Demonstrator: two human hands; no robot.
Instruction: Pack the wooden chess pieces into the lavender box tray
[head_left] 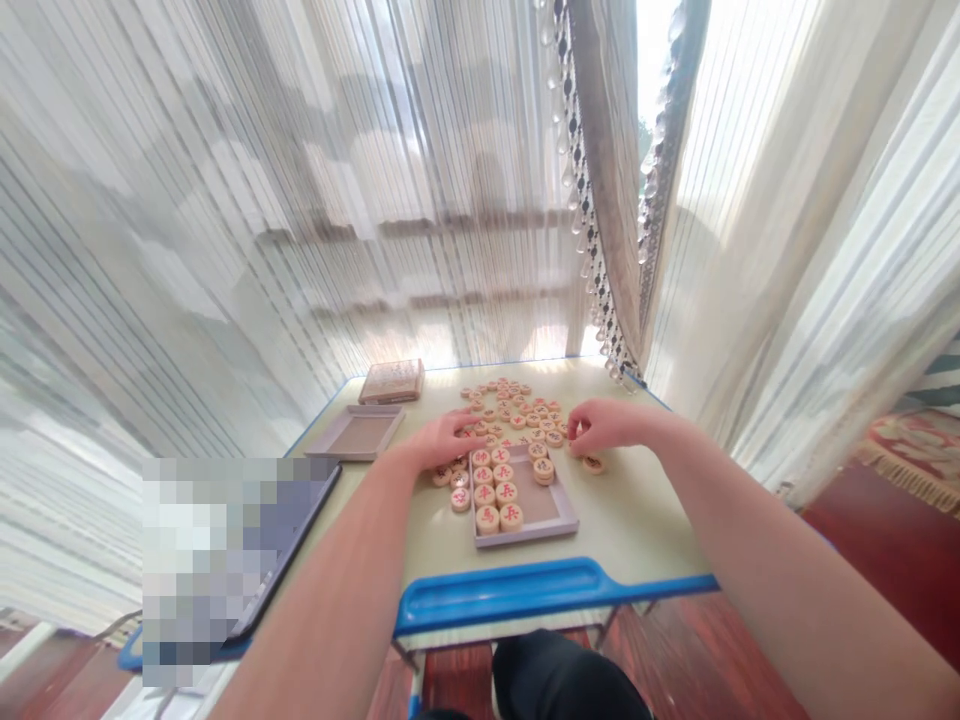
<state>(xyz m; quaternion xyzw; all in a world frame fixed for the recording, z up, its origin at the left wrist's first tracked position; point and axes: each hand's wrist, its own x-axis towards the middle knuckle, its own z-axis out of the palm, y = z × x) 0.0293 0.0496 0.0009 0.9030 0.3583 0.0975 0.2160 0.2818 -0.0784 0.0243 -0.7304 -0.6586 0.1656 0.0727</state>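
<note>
My left hand (445, 440) lies with fingers stretched over loose xiangqi pieces (460, 498) at the left rear corner of a shallow tray (544, 508). Inside that tray, red-lettered pieces (506, 494) form two columns on the left. Dark-lettered pieces (544, 470) sit at its right rear, some stacked. My right hand (592, 428) is right of the scattered pile (517, 422), its fingers curled and pinched together. Whatever lies between those fingertips is hidden. Just below the right hand, a single piece (594, 465) rests on the table.
A second shallow tray (356, 433) and a patterned flat box (391, 381) lie at the table's left rear. A dark-edged device (289, 550), partly blurred out, sits at left. The table (630, 530) has a blue front rim (502, 595). Curtains (450, 180) hang behind it.
</note>
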